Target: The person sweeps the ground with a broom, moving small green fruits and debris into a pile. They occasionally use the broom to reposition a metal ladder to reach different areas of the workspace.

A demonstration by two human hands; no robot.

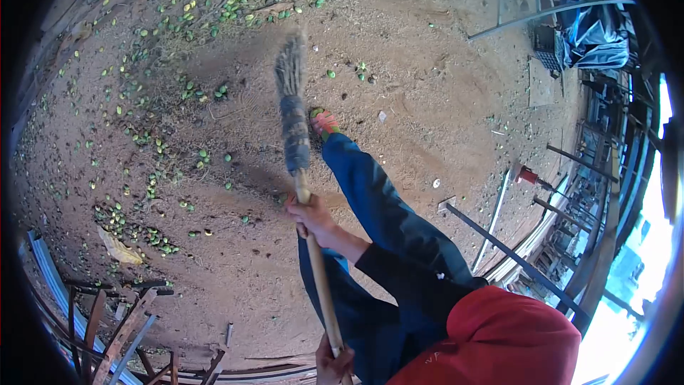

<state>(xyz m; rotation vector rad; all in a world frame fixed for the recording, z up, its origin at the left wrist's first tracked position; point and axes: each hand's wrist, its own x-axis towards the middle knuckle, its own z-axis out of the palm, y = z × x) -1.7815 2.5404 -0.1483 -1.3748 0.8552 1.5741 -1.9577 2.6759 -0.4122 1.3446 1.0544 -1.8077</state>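
Observation:
A long-handled broom (296,132) runs up the middle of the head view. Its bristles (289,64) point away from me, slightly blurred, close over the dirt, and dark and tan wrapping binds them to the wooden stick. My right hand (311,218) is closed around the stick just below the binding. Lower down, at the bottom edge of the view, my left hand (333,365) grips the same stick. Small green and yellow round pieces (246,3) lie scattered on the ground left of and beyond the bristles. My sandalled foot (324,122) is beside the binding.
Brown dirt ground (427,100) spreads around me. Wooden and metal pieces (107,335) are piled at lower left. On the right are a dark crate (547,48), a blue plastic sheet (602,43), a red object (527,175) and several long bars (509,253). A dry leaf (120,246) lies at left.

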